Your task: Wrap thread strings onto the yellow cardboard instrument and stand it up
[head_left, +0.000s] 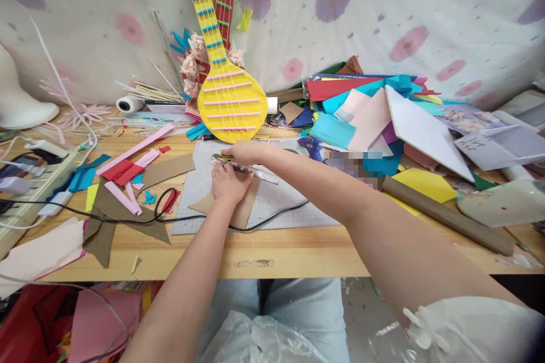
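My left hand (230,182) lies with fingers spread on a metal ruler (269,176), pressing it against a piece of brown cardboard (246,211). Just beyond it, my right hand (246,152) is closed around a yellow-and-black utility knife (224,157), close to the ruler's left end. The blade tip is too small to make out. Under the cardboard is a grey cutting mat (293,211). A black cable (272,220) runs across the mat and the lower part of the cardboard.
A yellow paper lute (233,103) leans at the back, behind my hands. To the right are a blue glue gun (314,148), heaped coloured paper (366,119) and a brown roll (447,215). Cardboard scraps (168,173) and a power strip (38,198) lie left.
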`<state>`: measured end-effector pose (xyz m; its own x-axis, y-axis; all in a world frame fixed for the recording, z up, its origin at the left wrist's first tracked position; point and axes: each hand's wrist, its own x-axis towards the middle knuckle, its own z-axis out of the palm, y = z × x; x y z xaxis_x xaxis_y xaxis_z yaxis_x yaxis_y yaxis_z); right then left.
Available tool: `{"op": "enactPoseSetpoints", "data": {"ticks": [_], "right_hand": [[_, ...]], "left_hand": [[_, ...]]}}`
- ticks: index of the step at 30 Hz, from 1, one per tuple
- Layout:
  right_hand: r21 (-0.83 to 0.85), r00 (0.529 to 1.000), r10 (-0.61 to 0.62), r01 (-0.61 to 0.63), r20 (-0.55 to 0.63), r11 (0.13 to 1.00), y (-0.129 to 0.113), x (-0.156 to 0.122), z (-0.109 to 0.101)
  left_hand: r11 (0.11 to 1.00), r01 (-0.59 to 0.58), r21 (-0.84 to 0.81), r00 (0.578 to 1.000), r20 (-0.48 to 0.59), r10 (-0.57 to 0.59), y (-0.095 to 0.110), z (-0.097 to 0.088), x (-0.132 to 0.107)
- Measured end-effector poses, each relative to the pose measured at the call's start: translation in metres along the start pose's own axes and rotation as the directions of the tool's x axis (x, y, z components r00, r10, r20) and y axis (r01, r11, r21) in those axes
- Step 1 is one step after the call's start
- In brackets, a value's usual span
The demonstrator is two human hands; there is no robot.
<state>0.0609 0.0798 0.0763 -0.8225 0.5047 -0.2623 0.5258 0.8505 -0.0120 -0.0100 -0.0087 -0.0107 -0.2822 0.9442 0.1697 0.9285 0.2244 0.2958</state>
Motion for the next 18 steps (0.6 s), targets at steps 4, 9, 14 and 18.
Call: {"op": "enactPoseSetpoints", "data": {"ticks": [4, 9, 14, 18], "right_hand": [[0.008, 1.000, 0.010, -0.010, -0.006, 1.000, 0.002, -0.002, 0.003], [0.028, 0.999, 0.039, -0.038, -0.013, 0.999, 0.009, -0.013, 0.009], [0.040, 1.000, 0.012, -0.012, -0.022, 0.999, 0.013, -0.025, 0.012], [0.045, 1.000, 0.015, -0.014, -0.020, 0.999, 0.015, -0.034, 0.012]], "left_hand": [[1.000, 0.019, 0.003, 1.000, 0.017, -0.019, 0.001, -0.001, 0.000], [1.000, 0.023, 0.009, 1.000, 0.013, -0.023, 0.000, 0.003, 0.002], [0.999, 0.018, 0.027, 1.000, 0.017, -0.018, -0.002, 0.005, 0.003], [0.999, 0.020, 0.039, 0.999, 0.026, -0.021, -0.001, 0.002, 0.004]]}}
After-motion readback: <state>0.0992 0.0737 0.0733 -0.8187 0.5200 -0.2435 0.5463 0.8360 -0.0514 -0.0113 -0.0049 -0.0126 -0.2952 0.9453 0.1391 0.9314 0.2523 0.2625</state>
